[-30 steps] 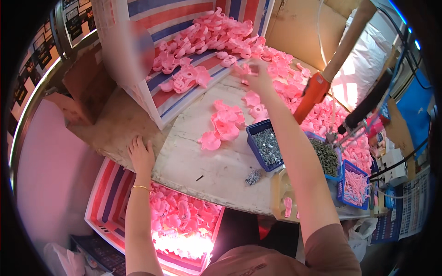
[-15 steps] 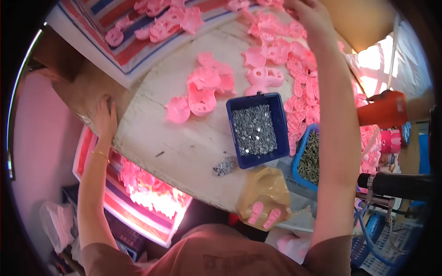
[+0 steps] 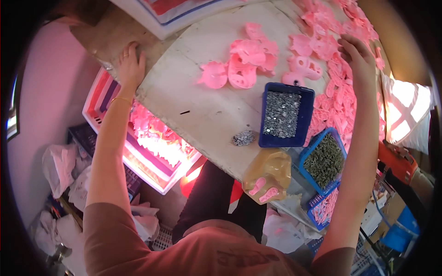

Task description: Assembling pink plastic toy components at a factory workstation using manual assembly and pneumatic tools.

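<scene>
My left hand point(image 3: 131, 64) rests on the brown table edge at the far left, its fingers extended and holding nothing. At the upper right, my right hand point(image 3: 358, 55) hovers at the pile of pink plastic parts point(image 3: 340, 99), fingers apart and slightly bent. No part shows between them. A small cluster of pink shell-shaped parts point(image 3: 241, 69) lies in the middle of the table. Closer to my right arm sits a pink part with oval holes point(image 3: 306, 66), just behind a dark blue bin point(image 3: 306, 124) of small silvery metal pieces.
A blue tray point(image 3: 317, 184) holds greenish-grey screws. Two pink sole-shaped pieces point(image 3: 268, 195) lie on a yellowish dish point(image 3: 281, 165) at the table's front edge. Loose metal bits point(image 3: 244, 138) lie beside the bin. Below left stands a striped box point(image 3: 156, 181) of pink parts.
My right hand has come back toward me from the far edge of the table to beside the pink pile. The left hand stays on the table edge. The whole view has shifted.
</scene>
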### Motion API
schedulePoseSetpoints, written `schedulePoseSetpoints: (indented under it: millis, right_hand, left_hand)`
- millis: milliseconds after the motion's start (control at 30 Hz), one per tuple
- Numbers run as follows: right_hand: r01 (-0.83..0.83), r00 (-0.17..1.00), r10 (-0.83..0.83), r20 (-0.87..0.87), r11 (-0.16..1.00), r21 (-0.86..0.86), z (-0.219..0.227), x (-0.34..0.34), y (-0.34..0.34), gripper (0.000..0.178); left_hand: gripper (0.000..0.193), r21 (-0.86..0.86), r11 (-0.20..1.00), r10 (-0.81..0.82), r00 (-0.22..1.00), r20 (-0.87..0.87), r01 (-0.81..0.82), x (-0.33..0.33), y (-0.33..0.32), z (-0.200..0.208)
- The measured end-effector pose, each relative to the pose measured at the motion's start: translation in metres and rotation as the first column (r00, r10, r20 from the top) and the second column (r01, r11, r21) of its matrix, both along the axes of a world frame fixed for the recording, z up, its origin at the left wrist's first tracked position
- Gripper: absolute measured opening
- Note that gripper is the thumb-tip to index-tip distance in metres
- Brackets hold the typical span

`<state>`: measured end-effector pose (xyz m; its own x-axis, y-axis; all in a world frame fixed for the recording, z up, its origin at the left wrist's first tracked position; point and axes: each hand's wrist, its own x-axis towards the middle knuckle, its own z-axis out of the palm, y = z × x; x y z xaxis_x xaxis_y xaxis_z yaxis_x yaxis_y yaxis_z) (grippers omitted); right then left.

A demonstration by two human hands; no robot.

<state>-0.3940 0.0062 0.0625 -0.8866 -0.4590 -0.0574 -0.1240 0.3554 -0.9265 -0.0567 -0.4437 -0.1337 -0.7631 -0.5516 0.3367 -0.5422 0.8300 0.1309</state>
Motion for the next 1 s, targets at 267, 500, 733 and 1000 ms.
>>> schedulePoseSetpoints:
  millis: [267, 500, 733, 1000]
  right_hand:
    - [0.102, 0.988, -0.102, 0.112, 0.995, 0.000, -0.008, -0.002, 0.001, 0.025]
    - [0.112, 0.981, -0.104, 0.161, 0.993, -0.038, -0.018, -0.015, -0.001, 0.024]
    - [0.284, 0.951, -0.274, 0.142, 0.958, -0.050, -0.014, -0.035, 0.025, 0.023]
    - [0.724, 0.683, -0.701, 0.205, 0.615, -0.311, -0.024, -0.054, 0.061, 0.020]
  left_hand:
    - [0.045, 0.074, 0.997, 0.031, 1.000, -0.006, -0.030, 0.002, 0.020, 0.013]
    - [0.047, 0.067, 0.997, 0.029, 0.999, -0.020, -0.027, 0.004, 0.017, 0.012]
    - [0.051, 0.135, 0.991, 0.012, 1.000, -0.004, -0.011, -0.012, 0.016, 0.012]
    - [0.049, 0.146, 0.989, 0.005, 1.000, 0.016, -0.008, 0.003, 0.019, 0.029]
